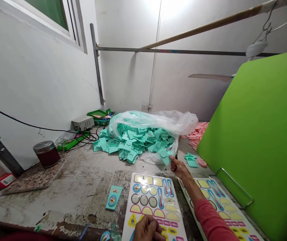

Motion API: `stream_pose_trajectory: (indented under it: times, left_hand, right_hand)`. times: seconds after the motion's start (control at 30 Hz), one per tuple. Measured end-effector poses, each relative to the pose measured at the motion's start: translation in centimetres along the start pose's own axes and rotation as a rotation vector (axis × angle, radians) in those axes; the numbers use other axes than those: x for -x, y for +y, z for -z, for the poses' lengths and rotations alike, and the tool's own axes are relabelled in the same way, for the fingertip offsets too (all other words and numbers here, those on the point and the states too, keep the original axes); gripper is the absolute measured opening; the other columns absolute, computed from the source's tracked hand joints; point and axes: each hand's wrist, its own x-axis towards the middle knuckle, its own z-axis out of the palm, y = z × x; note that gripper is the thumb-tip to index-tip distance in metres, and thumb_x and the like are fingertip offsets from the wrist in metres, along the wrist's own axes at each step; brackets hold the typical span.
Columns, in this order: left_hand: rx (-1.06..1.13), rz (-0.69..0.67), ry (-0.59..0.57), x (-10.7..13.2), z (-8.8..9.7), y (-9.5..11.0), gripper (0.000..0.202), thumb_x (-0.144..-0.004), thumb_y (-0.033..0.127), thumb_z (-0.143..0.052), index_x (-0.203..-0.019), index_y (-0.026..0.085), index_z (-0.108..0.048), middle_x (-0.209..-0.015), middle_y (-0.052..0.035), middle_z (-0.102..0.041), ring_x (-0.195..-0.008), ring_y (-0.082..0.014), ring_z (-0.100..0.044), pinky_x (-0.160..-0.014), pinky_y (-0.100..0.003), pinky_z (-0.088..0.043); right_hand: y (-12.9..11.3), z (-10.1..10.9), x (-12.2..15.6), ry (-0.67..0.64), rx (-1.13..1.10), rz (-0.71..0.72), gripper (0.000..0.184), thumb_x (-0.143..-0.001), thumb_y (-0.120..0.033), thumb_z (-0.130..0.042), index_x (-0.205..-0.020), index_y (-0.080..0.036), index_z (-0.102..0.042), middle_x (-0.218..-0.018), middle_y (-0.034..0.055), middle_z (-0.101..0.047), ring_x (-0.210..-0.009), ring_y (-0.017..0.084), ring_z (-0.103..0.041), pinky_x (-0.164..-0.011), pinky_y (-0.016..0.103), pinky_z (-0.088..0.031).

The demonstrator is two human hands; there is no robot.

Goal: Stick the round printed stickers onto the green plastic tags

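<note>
My right hand (179,167) reaches forward in a pink sleeve and pinches a teal plastic piece (165,156) at the near edge of a heap of teal pieces (133,140) spilling from a clear plastic bag (158,120). A thin dark object also shows by its fingers. My left hand (147,229) rests with curled fingers on the near end of a sticker sheet (153,204) printed with circles, domes and thermometer shapes. A second sticker sheet (221,204) lies under my right forearm. A single teal piece with a round sticker (113,197) lies to the left of the first sheet.
A large green board (259,140) leans at the right. Pink pieces (198,132) lie behind the bag. A dark tin (46,154), a white box (83,123), cables and a green tray (98,114) stand along the left wall. The worn tabletop (78,180) is stained.
</note>
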Motion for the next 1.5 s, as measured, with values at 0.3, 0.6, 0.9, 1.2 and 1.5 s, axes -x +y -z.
stream_pose_trajectory:
  times: [0.3, 0.6, 0.9, 1.2, 1.5]
  left_hand:
    - [-0.247, 0.057, -0.323, 1.1, -0.1, 10.4, 0.042, -0.077, 0.051, -0.07, -0.1, 0.017, -0.067, -0.098, -0.0055, -0.068, -0.087, -0.0194, -0.066, -0.068, -0.025, -0.052]
    - [-0.091, 0.099, -0.111, 2.7, 0.4, 5.7, 0.043, -0.08, 0.053, -0.065, -0.09, 0.012, -0.062, -0.067, -0.0061, -0.069, -0.054, -0.0132, -0.061, -0.05, -0.022, -0.046]
    - [-0.063, 0.067, 0.108, 2.0, 0.6, 3.2, 0.048, -0.082, 0.055, -0.063, -0.096, 0.01, -0.063, -0.088, -0.0137, -0.075, -0.074, -0.0195, -0.072, -0.072, -0.03, -0.057]
    - [-0.093, 0.106, 0.151, 2.2, 0.1, 3.8, 0.055, -0.079, 0.063, -0.061, -0.087, 0.009, -0.066, -0.079, -0.0151, -0.076, -0.069, -0.0218, -0.071, -0.07, -0.031, -0.056]
    - [0.062, 0.136, 0.187, 2.5, -0.1, 4.3, 0.071, -0.089, 0.067, -0.036, -0.078, 0.006, -0.07, -0.068, -0.0165, -0.073, -0.063, -0.0217, -0.069, -0.065, -0.03, -0.053]
  right_hand:
    - [-2.5, -1.5, 11.2, -0.707, 0.307, -0.196, 0.029, -0.063, -0.036, -0.082, -0.068, -0.012, -0.068, -0.055, -0.0051, -0.049, -0.053, 0.006, -0.036, -0.049, 0.02, -0.022]
    - [2.6, 1.2, 16.7, -0.014, 0.681, -0.038, 0.045, -0.081, -0.055, -0.058, -0.106, -0.019, -0.063, -0.096, 0.0056, -0.069, -0.087, 0.021, -0.063, -0.075, 0.029, -0.047]
    - [7.5, 1.0, 20.8, 0.063, 0.901, -0.052, 0.046, -0.086, -0.054, -0.047, -0.12, -0.026, -0.061, -0.109, 0.0065, -0.071, -0.099, 0.026, -0.067, -0.081, 0.033, -0.051]
    - [10.5, 1.5, 20.8, 0.109, 1.167, 0.182, 0.053, -0.093, -0.046, -0.035, -0.131, -0.013, -0.054, -0.115, 0.0148, -0.068, -0.102, 0.028, -0.066, -0.081, 0.039, -0.055]
    - [10.8, 1.6, 21.4, 0.156, 1.262, 0.173, 0.053, -0.094, -0.054, -0.037, -0.133, -0.019, -0.048, -0.113, 0.0125, -0.069, -0.097, 0.026, -0.068, -0.074, 0.037, -0.057]
